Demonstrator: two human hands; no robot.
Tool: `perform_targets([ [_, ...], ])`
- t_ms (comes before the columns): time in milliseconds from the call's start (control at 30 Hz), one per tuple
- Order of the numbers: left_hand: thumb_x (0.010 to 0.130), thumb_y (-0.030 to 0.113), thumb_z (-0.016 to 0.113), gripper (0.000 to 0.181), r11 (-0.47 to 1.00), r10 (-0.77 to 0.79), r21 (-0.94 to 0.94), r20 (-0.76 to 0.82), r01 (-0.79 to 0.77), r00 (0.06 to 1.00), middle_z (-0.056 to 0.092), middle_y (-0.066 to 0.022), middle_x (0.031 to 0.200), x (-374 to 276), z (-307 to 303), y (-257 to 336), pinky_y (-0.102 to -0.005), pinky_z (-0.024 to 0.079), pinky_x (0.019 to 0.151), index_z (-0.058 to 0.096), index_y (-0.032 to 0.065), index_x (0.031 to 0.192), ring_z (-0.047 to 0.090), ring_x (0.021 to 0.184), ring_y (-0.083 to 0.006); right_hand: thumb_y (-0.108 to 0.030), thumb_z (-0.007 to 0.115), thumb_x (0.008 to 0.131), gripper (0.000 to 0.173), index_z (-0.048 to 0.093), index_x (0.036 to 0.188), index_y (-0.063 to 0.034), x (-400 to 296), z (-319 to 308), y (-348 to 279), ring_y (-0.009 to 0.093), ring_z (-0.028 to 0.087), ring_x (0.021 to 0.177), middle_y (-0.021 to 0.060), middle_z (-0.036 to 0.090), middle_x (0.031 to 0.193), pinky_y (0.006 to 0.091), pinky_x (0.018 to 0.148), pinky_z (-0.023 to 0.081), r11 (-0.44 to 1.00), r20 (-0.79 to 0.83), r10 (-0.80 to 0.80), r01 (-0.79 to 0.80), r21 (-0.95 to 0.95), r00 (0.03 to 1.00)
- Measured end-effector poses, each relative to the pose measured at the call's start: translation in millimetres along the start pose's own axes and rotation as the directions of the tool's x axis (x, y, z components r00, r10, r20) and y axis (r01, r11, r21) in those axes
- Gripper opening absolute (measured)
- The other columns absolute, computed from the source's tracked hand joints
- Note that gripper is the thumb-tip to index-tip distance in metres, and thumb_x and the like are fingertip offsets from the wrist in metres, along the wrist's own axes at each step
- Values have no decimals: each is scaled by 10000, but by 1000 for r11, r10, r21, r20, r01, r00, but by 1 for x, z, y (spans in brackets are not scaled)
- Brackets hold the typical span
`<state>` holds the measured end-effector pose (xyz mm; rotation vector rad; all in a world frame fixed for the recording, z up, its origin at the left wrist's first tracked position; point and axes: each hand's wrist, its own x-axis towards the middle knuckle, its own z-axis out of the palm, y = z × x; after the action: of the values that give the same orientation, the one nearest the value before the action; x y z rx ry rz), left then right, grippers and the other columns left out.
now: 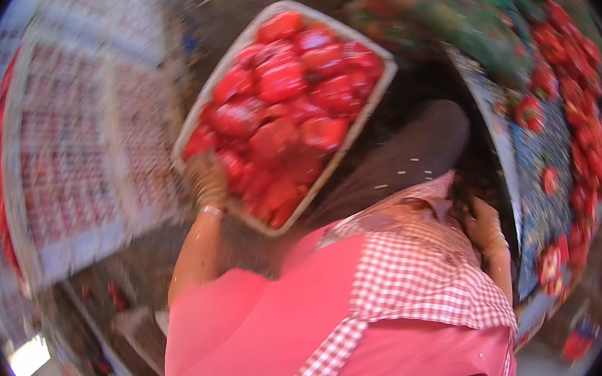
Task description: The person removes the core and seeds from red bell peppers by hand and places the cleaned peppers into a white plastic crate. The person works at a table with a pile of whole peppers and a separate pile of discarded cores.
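Observation:
A pale plastic crate full of red bell peppers tilts in front of me. My left hand grips its near left side, with the fingers over the rim beside the peppers. The hand has a soiled glove or coating and a band at the wrist. Down by my right side, my right hand is next to the checked apron and a dark edge; its fingers are partly in shadow, and whether they hold anything cannot be made out.
To the right, a blue-grey work surface bears many red peppers. Green mesh sacks lie at the upper right. Stacked crates or racks with reddish contents stand at the left. My bent leg is beside the crate.

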<state>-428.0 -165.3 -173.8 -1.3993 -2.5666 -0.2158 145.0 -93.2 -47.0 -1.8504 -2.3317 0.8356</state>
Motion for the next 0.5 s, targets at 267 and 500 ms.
perform_targets([
  [267, 964, 277, 395, 381, 999, -1, -32, 220, 8, 975, 598, -268, 910, 7, 45, -8, -502, 443, 783, 600, -37, 899, 547, 830, -452, -209, 552, 855, 206, 600, 952, -33, -16, -3, 20, 423, 591, 854, 232, 621, 873, 493, 774, 469, 980, -18, 159, -160, -121, 987],
  [500, 946, 318, 374, 462, 931, -327, -160, 26, 327, 945, 652, -294, 911, 14, 21, 29, -513, 473, 714, 661, -44, 929, 608, 831, -461, -191, 532, 885, 202, 632, 1005, -63, -41, -48, 101, 403, 621, 870, 206, 647, 927, 459, 804, 498, 895, -619, 385, -440, 69, 685],
])
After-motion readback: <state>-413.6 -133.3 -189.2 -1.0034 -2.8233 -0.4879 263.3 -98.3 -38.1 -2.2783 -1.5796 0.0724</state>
